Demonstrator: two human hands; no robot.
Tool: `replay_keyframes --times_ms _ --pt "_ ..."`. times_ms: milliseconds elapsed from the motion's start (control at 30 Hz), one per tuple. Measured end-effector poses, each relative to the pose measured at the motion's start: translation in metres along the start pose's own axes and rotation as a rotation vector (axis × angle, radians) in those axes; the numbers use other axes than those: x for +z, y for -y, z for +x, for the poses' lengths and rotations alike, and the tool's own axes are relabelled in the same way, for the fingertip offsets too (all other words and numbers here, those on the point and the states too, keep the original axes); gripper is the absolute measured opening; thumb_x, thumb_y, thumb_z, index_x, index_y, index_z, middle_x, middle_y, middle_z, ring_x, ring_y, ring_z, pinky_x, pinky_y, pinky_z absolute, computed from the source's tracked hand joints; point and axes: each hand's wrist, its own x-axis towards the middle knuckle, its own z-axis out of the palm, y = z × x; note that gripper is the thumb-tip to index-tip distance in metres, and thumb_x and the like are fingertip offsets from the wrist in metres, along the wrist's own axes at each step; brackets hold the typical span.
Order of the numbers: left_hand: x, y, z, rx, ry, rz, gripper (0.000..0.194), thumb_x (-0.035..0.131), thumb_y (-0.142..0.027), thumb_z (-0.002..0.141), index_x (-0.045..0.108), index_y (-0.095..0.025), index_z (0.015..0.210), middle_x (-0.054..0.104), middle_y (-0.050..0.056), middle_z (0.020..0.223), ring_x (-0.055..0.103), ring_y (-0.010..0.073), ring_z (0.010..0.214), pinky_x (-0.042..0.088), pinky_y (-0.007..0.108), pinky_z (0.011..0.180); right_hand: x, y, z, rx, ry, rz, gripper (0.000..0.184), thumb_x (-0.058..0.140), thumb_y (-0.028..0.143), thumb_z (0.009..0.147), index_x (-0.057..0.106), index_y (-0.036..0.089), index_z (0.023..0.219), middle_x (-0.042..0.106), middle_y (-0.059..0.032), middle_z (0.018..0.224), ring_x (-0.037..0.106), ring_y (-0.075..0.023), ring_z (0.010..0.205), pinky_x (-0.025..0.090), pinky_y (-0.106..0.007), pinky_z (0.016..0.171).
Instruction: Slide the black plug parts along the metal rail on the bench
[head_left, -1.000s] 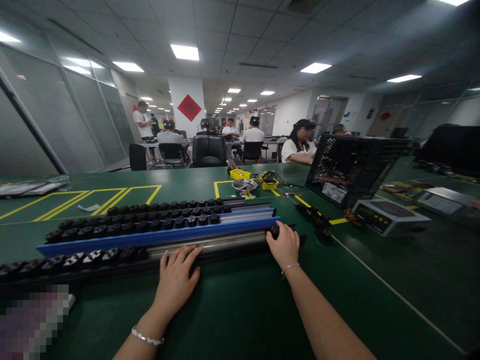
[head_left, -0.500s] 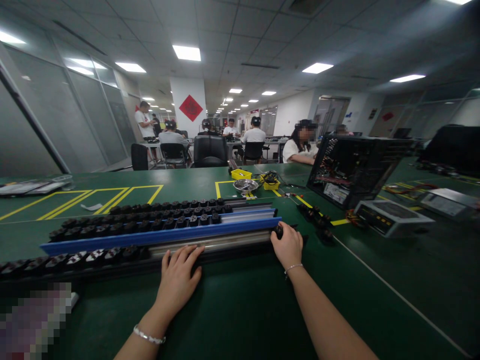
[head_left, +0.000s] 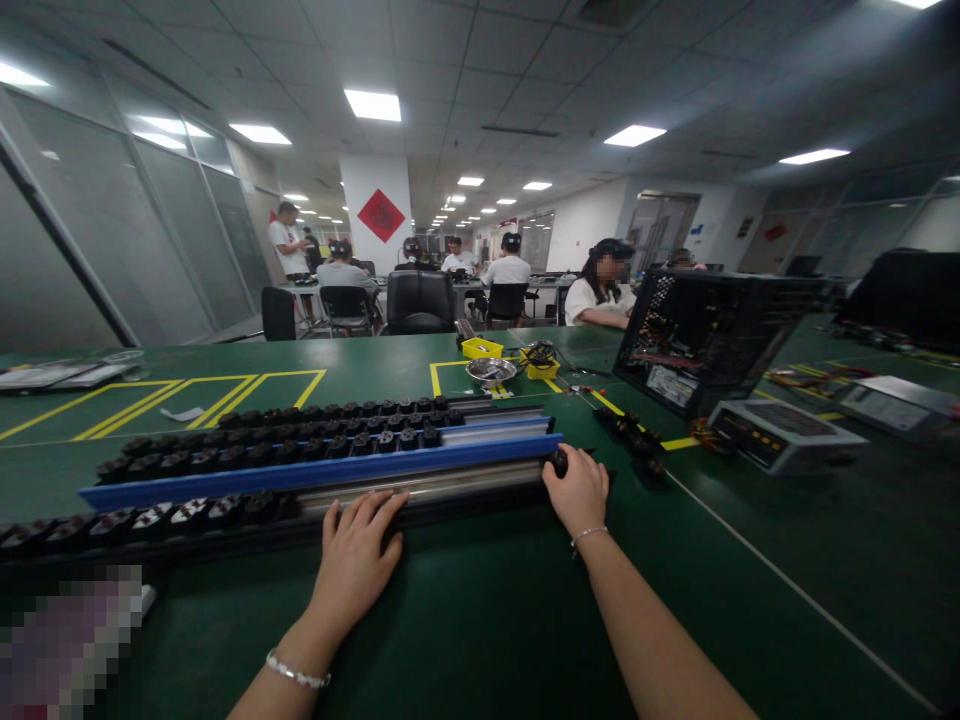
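Across the green table in front of me lies a long dark power-track rail (head_left: 465,483), with a row of black socket modules (head_left: 191,512) along its left part. My left hand (head_left: 360,548) rests on the middle of this rail, fingers stretched over it and the thumb apart. At the rail's right end, my right hand (head_left: 577,490) pinches a small black socket module (head_left: 559,461), mostly hidden by the fingers. Just behind runs a blue-edged rail (head_left: 315,472). More black modules (head_left: 360,446) sit on the rails behind it.
Loose black modules (head_left: 634,440) lie right of the rails. Beyond are a metal bowl (head_left: 491,372), a yellow tray (head_left: 481,348), an open computer case (head_left: 705,335) and a power supply (head_left: 780,437). A blurred-out object (head_left: 67,640) lies at lower left. People sit farther back.
My right hand has shifted very slightly to the right, still gripping the black module. My left hand stays in place on the rail.
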Motion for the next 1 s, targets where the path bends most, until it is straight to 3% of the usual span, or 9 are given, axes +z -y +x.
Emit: replay_keyframes --times_ms 1000 --pt "0.0017 0.0023 -0.0002 0.002 0.004 -0.022 0.046 0.045 -0.023 0.08 0.051 -0.034 0.125 0.057 0.002 0.125 0.044 0.0238 0.121 0.015 0.054 0.108 -0.0055 -0.0046 0.0052 0.004 0.02 -0.028 0.044 0.044 0.032 0.08 0.053 0.018 0.121 0.062 -0.0088 0.113 0.05 -0.0222 0.11 0.021 -0.042 0.104"
